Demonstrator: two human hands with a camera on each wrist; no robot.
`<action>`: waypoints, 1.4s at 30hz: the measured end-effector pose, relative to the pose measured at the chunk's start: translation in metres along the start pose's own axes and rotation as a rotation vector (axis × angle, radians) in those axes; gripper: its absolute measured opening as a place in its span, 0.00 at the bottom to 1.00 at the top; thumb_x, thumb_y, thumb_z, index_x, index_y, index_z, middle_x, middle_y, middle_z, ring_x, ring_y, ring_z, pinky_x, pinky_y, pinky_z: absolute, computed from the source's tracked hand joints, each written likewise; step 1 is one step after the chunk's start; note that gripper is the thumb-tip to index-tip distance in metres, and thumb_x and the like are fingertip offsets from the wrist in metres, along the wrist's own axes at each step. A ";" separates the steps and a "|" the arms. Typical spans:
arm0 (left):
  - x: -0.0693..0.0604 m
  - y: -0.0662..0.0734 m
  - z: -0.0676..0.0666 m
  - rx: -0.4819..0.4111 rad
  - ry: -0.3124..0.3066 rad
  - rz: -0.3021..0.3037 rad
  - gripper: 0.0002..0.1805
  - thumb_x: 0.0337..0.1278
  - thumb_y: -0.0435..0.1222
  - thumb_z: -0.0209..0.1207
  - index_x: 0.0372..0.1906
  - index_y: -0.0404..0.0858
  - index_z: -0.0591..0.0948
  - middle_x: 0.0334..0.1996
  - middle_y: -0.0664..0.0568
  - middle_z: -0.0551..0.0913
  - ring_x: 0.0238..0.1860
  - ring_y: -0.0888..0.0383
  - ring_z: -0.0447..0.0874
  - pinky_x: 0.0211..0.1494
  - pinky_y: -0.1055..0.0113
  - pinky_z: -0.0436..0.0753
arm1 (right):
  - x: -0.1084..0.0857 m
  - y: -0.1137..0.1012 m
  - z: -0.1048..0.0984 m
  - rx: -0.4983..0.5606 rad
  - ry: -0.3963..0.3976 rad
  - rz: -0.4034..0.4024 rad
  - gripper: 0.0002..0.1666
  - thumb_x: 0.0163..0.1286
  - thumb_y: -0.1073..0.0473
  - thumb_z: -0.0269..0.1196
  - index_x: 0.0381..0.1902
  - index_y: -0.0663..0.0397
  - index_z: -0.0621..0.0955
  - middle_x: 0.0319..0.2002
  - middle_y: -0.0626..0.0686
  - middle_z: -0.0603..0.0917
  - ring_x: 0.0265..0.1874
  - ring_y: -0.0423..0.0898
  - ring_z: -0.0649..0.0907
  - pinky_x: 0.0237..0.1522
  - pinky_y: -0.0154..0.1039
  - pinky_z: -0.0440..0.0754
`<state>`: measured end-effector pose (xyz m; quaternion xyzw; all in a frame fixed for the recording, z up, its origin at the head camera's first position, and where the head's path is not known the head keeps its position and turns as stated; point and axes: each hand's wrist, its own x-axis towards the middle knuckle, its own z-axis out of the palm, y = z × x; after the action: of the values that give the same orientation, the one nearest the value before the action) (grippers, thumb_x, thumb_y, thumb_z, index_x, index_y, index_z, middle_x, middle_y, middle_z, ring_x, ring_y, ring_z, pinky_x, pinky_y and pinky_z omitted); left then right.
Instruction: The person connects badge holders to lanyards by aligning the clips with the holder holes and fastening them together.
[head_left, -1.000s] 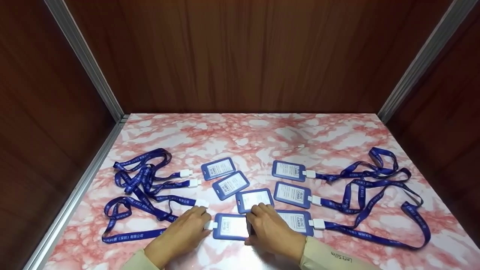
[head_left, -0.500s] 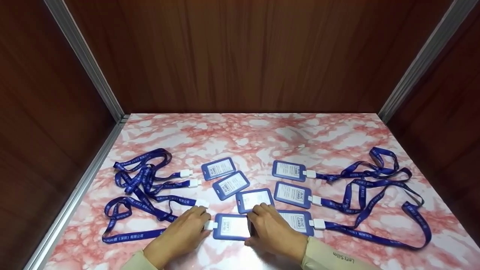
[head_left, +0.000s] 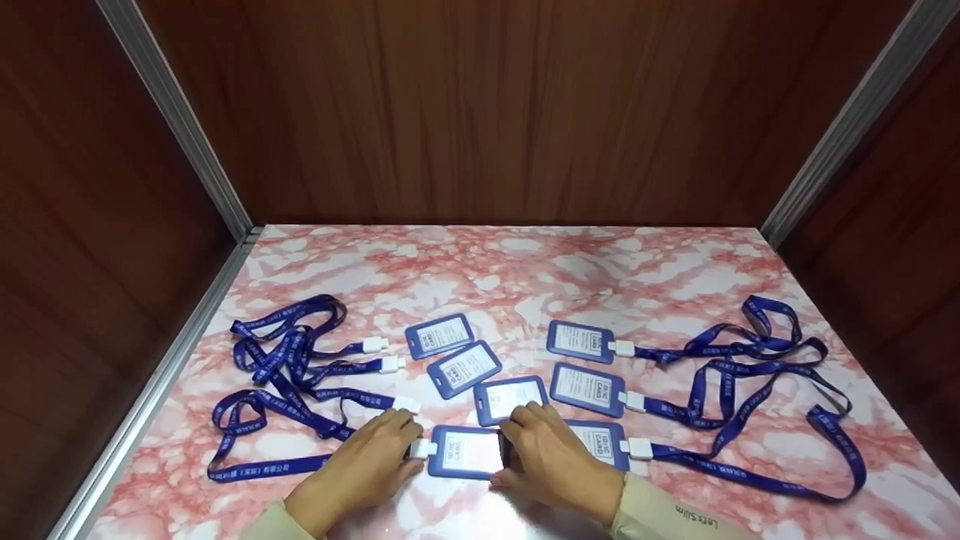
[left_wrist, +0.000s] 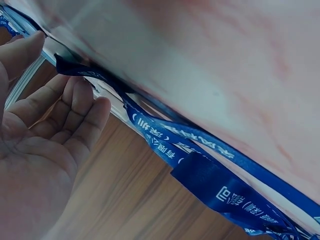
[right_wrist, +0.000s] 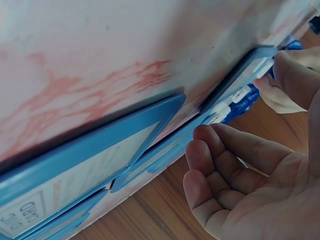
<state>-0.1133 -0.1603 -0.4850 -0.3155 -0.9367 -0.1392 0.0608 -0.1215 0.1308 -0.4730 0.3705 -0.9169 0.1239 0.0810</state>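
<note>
In the head view my left hand (head_left: 375, 454) pinches the white clip (head_left: 418, 448) of a blue lanyard (head_left: 270, 469) between thumb and fingers. The clip meets the left end of a blue card holder (head_left: 463, 452), which lies flat with a white card inside. My right hand (head_left: 551, 461) grips this holder's right end, and its fingers hide that end. In the left wrist view the lanyard's dark blue strap (left_wrist: 200, 185) runs away from my left hand (left_wrist: 55, 125). My right hand (right_wrist: 250, 180) has its thumb by the holder's edge (right_wrist: 235, 80) in the right wrist view.
Three loose card holders (head_left: 439, 336) lie beyond my hands, overlapping or close together. To the right, three holders (head_left: 586, 390) are joined to lanyards (head_left: 720, 349). More lanyards with white clips (head_left: 373, 345) lie tangled at left. Dark wooden panels (head_left: 480, 112) enclose the marbled table (head_left: 510, 262).
The head view has shifted very slightly. Both hands keep their holds on the clip and the card holder, with hardly any movement.
</note>
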 end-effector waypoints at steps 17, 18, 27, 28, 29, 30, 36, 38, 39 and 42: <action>-0.003 -0.004 -0.001 0.008 0.103 0.020 0.17 0.57 0.42 0.72 0.48 0.39 0.84 0.42 0.54 0.80 0.44 0.55 0.78 0.51 0.57 0.82 | -0.005 0.009 -0.002 0.042 0.090 -0.023 0.27 0.54 0.39 0.78 0.39 0.53 0.85 0.32 0.43 0.77 0.34 0.42 0.73 0.40 0.40 0.72; -0.004 -0.005 -0.001 0.009 0.106 0.018 0.17 0.57 0.42 0.72 0.47 0.39 0.84 0.42 0.54 0.80 0.44 0.55 0.78 0.52 0.57 0.82 | -0.005 0.010 -0.002 0.046 0.095 -0.026 0.27 0.54 0.40 0.78 0.39 0.53 0.85 0.32 0.43 0.78 0.34 0.42 0.73 0.40 0.41 0.72; -0.003 -0.009 -0.002 0.018 0.144 0.007 0.16 0.56 0.41 0.72 0.46 0.39 0.84 0.41 0.53 0.80 0.46 0.55 0.79 0.54 0.57 0.81 | -0.007 0.012 -0.004 0.028 0.165 -0.058 0.24 0.52 0.39 0.79 0.34 0.50 0.84 0.32 0.43 0.79 0.34 0.42 0.75 0.39 0.42 0.73; -0.002 -0.009 -0.003 0.019 0.148 0.008 0.15 0.56 0.41 0.72 0.46 0.39 0.84 0.41 0.54 0.80 0.45 0.55 0.79 0.54 0.57 0.81 | -0.007 0.013 -0.005 0.026 0.170 -0.058 0.25 0.52 0.39 0.79 0.35 0.50 0.84 0.32 0.44 0.79 0.35 0.43 0.76 0.40 0.42 0.74; -0.001 -0.010 -0.003 0.023 0.154 0.008 0.15 0.56 0.41 0.72 0.46 0.39 0.85 0.41 0.54 0.80 0.45 0.55 0.79 0.54 0.56 0.81 | -0.007 0.013 -0.005 0.023 0.173 -0.056 0.25 0.52 0.39 0.79 0.36 0.50 0.84 0.33 0.44 0.80 0.36 0.43 0.76 0.40 0.42 0.74; 0.000 -0.011 -0.003 0.028 0.160 0.007 0.15 0.56 0.40 0.72 0.46 0.39 0.85 0.40 0.54 0.80 0.44 0.55 0.79 0.53 0.56 0.81 | -0.007 0.014 -0.006 0.018 0.172 -0.054 0.26 0.52 0.39 0.79 0.37 0.51 0.85 0.34 0.44 0.80 0.36 0.43 0.77 0.41 0.43 0.74; 0.007 -0.017 -0.008 0.061 0.192 0.012 0.15 0.56 0.39 0.72 0.46 0.38 0.84 0.41 0.53 0.81 0.44 0.54 0.78 0.52 0.57 0.81 | -0.008 0.015 -0.008 -0.001 0.152 -0.025 0.27 0.52 0.39 0.79 0.39 0.51 0.84 0.35 0.44 0.80 0.38 0.44 0.77 0.44 0.44 0.74; 0.009 -0.019 -0.010 0.064 0.192 0.008 0.16 0.55 0.38 0.72 0.47 0.38 0.84 0.42 0.52 0.82 0.45 0.53 0.79 0.54 0.56 0.81 | -0.009 0.016 -0.008 0.004 0.148 -0.018 0.27 0.52 0.39 0.79 0.39 0.50 0.84 0.35 0.44 0.80 0.38 0.45 0.78 0.44 0.44 0.74; 0.010 -0.019 -0.011 0.063 0.189 0.003 0.16 0.55 0.38 0.72 0.47 0.38 0.84 0.43 0.52 0.82 0.46 0.53 0.79 0.54 0.56 0.81 | -0.009 0.016 -0.009 0.008 0.145 -0.014 0.27 0.52 0.39 0.78 0.39 0.51 0.84 0.35 0.44 0.81 0.38 0.45 0.78 0.45 0.45 0.74; 0.013 -0.022 -0.013 0.062 0.170 -0.020 0.16 0.54 0.36 0.73 0.47 0.38 0.84 0.43 0.52 0.82 0.46 0.53 0.79 0.56 0.56 0.81 | -0.009 0.016 -0.010 0.020 0.136 -0.003 0.28 0.53 0.38 0.78 0.41 0.51 0.84 0.36 0.45 0.82 0.39 0.45 0.78 0.46 0.45 0.75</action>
<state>-0.1366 -0.1733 -0.4753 -0.2910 -0.9352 -0.1371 0.1484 -0.1254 0.1509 -0.4688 0.3634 -0.9075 0.1577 0.1396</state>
